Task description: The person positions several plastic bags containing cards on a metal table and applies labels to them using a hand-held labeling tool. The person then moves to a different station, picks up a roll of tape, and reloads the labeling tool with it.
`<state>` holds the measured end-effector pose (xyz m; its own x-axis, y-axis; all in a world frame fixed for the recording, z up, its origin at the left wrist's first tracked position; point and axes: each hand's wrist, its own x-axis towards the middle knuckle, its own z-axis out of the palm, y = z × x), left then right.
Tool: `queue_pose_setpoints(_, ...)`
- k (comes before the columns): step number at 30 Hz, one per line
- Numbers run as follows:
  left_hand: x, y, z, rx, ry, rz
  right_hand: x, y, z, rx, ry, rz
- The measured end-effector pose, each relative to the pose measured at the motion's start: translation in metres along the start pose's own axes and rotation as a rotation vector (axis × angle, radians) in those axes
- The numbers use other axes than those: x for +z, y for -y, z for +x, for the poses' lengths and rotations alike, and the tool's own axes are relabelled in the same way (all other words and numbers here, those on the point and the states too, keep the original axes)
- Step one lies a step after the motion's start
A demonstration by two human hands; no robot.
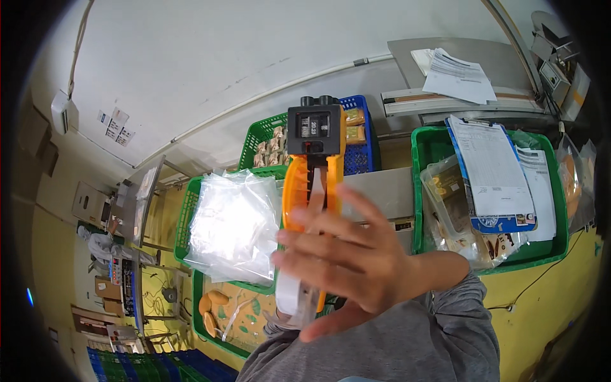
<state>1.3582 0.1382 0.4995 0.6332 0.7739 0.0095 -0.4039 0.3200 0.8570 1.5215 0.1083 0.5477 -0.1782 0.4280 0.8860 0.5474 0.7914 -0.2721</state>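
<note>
Against the right hand rests an orange-and-black label gun.

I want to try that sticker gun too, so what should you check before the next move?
1. Orange plastic label gun with a black head held up in view: ok.
2. Right hand gripping it: not ok, the fingers are spread open across it.
3. Left hand on the handle: cannot tell, it is hidden.
4. White label roll fitted at the bottom: ok.
5. Clear plastic bags lying ready on the green plastic crate: ok.
</note>
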Motion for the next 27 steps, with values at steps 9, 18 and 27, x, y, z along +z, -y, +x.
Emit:
queue_pose_setpoints(9, -0.005, 0.006, -0.005, -0.009, -0.024, 0.043, 0.001, 0.006, -0.01, -0.067, 0.054, -0.023)
queue_pose_setpoints(18, -0.01, 0.01, -0.007, -0.029, -0.046, 0.06, -0.029, -0.014, 0.005, 0.078, 0.156, -0.365)
queue_pose_setpoints(27, -0.013, 0.014, -0.007, -0.022, -0.059, 0.059, -0.019, -0.014, 0.015, -0.138, 0.278, -0.584)
